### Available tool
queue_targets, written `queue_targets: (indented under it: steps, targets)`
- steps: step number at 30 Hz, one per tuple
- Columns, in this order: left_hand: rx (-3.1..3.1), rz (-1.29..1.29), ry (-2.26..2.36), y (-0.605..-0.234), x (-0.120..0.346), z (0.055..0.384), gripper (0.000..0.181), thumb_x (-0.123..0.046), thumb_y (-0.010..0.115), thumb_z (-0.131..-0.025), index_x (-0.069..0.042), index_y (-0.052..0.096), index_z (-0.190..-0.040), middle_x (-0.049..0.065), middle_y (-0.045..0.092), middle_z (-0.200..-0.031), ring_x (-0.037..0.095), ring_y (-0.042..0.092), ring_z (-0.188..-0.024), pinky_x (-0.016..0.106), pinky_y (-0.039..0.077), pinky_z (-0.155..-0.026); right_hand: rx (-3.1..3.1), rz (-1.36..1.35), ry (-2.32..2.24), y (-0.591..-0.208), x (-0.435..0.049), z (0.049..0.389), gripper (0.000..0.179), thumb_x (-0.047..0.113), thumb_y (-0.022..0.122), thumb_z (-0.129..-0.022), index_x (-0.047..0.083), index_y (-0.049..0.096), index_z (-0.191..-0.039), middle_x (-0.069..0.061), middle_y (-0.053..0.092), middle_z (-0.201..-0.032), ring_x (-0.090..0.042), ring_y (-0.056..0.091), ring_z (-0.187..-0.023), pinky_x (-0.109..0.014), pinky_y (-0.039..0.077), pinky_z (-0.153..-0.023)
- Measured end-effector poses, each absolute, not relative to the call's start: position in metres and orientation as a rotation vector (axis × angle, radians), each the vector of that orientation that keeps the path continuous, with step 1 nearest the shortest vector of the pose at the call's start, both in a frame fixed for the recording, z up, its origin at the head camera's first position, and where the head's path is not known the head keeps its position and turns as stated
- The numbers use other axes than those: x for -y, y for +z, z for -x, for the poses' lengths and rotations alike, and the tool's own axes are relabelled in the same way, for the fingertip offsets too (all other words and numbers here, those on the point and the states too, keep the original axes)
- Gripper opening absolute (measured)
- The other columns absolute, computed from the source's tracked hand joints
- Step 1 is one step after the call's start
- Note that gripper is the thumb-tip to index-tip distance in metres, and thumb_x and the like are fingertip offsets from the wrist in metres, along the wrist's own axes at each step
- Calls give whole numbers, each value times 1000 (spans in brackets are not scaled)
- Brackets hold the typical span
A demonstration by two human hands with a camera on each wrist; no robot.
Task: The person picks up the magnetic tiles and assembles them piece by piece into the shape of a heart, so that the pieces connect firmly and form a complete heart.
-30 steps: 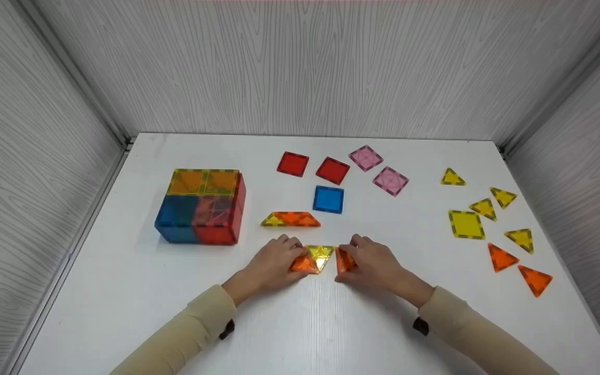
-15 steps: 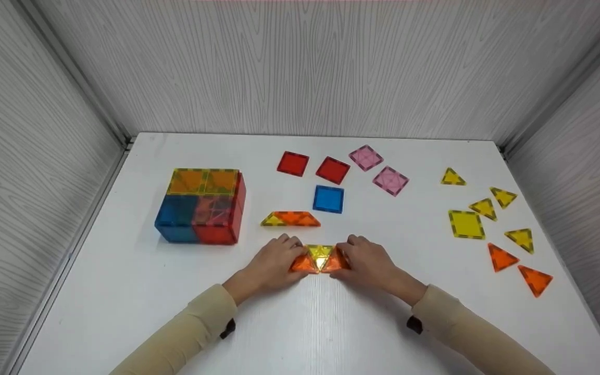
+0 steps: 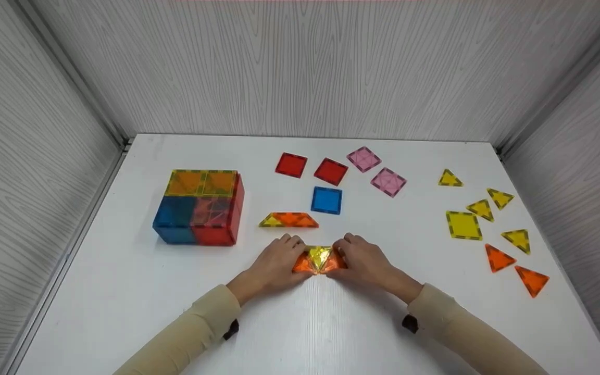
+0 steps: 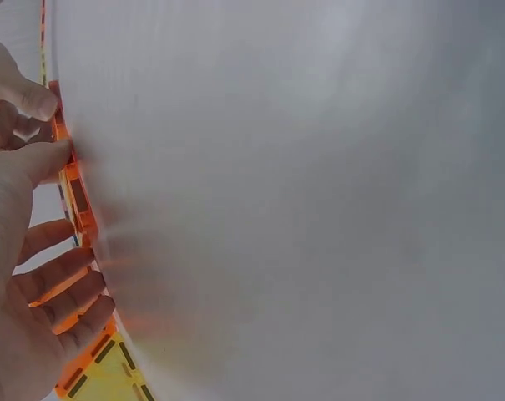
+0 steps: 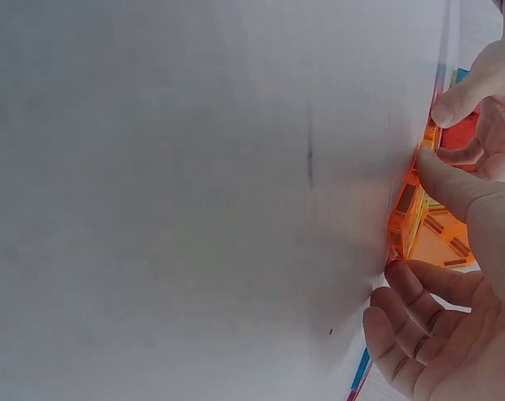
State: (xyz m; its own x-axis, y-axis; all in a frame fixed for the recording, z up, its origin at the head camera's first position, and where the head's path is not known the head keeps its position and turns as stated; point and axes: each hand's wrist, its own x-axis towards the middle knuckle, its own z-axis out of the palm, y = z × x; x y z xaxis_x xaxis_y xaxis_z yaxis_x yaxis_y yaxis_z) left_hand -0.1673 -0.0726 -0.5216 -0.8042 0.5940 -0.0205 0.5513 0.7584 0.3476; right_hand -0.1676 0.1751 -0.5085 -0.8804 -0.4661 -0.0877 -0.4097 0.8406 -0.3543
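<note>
My left hand [image 3: 275, 265] grips an orange triangular magnetic tile [image 3: 303, 264] at the middle of the table. Opposite it, my right hand [image 3: 366, 263] holds another orange triangular magnetic tile [image 3: 334, 263] between thumb and fingers. A yellow triangular tile [image 3: 320, 254] sits point down between the two, making a row of three. Both thumbs lie along the row's near edge, tips close together. In the left wrist view, the orange tile [image 4: 79, 196] shows edge-on beside the thumb. The right wrist view shows my right hand's thumb on the orange edge [image 5: 406, 199]. My fingers hide the row's outer ends.
Just behind my hands lies a yellow and orange trapezoid row [image 3: 289, 220]. A multicoloured tile box [image 3: 198, 208] stands left. Behind are a blue square [image 3: 326, 200], red squares [image 3: 291, 165] and pink squares [image 3: 364, 159]. Yellow triangles [image 3: 517, 240], a yellow square [image 3: 464, 225] and orange triangles [image 3: 532, 281] lie right.
My right hand has moved left, bringing its orange triangle from a gap against the yellow one. The thumbs have since drawn closer together. My left hand has shifted only slightly.
</note>
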Motion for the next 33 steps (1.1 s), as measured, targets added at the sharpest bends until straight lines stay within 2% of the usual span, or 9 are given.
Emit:
queue_targets:
  steps: [5,9,12,15,19,24,28,33]
  targets:
    - [-2799,-850,585,-519,73,167,60,-46,78,-94,-14,60,-142,7,61,-132,23,57,-120,42,54,-110,-2823,632,-586,-507,-173,168,57,41,88,-85,10,64,-127,-7,68,-108,-14,58,-89,-32,59,-80]
    - [-2800,-820,616,-517,76,168,64,-43,80,-93,-14,58,-146,9,57,-132,24,57,-123,43,53,-113,-2784,574,-693,-506,-171,170,53,33,87,-88,11,62,-130,-6,70,-104,-14,58,-84,-33,60,-81]
    - [-2811,-815,636,-515,80,168,66,-39,82,-92,-14,57,-147,10,55,-134,25,56,-125,45,53,-114,-2762,527,-784,-505,-167,173,46,27,84,-91,11,65,-130,-6,72,-102,-15,59,-83,-33,60,-82]
    - [-2826,-817,670,-514,84,168,65,-36,84,-91,-13,57,-145,11,54,-135,27,55,-127,47,52,-114,-2752,509,-859,-504,-163,174,37,23,82,-93,12,69,-126,-4,73,-100,-15,59,-81,-30,56,-78]
    - [-2868,-810,717,-514,90,169,57,-33,84,-91,-14,59,-139,10,55,-131,26,56,-126,46,53,-113,-2750,517,-922,-503,-158,175,27,21,80,-95,13,70,-119,-2,72,-97,-14,57,-80,-25,51,-73]
    - [-2961,-796,754,-512,98,170,39,-31,80,-95,-11,64,-124,9,63,-117,24,59,-113,42,57,-105,-2758,546,-993,-502,-151,175,17,21,78,-96,16,70,-111,0,71,-98,-13,57,-82,-22,51,-74]
    - [-3004,-790,790,-510,105,171,27,-29,77,-98,-12,66,-115,9,68,-112,25,62,-108,43,57,-102,-2780,607,-1008,-502,-146,176,16,18,78,-96,16,71,-110,-1,72,-100,-13,59,-86,-23,53,-78]
    - [-3040,-774,801,-508,113,173,23,-27,76,-98,-12,66,-112,9,70,-112,26,63,-108,44,57,-101,-2815,657,-974,-500,-137,181,17,13,78,-95,15,70,-111,-3,73,-105,-16,62,-91,-29,57,-83]
